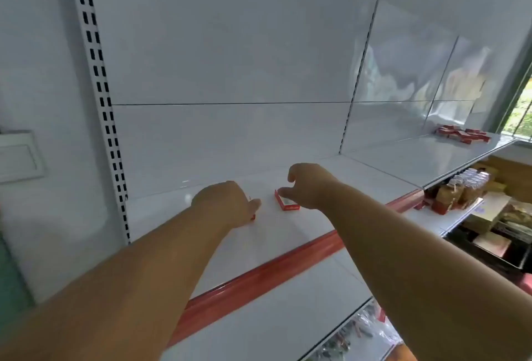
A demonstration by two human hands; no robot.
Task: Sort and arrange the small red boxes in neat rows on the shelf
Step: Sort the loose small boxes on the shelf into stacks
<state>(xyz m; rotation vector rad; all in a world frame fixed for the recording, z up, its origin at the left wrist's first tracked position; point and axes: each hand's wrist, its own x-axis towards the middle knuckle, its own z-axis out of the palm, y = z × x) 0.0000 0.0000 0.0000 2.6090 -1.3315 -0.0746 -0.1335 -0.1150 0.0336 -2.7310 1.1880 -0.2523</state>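
White shelf (288, 234) with a red front strip fills my head view. My left hand (224, 202) covers one small red box (252, 216), its grip curled over it. My right hand (309, 188) hangs just over another red box (286, 202), thumb and fingers spread. More red boxes (463, 133) lie far right.

Soft daylight comes from the window (522, 113) at far right and makes glare on the back panel (403, 72). Whole picture is slightly blurred; edges bend.
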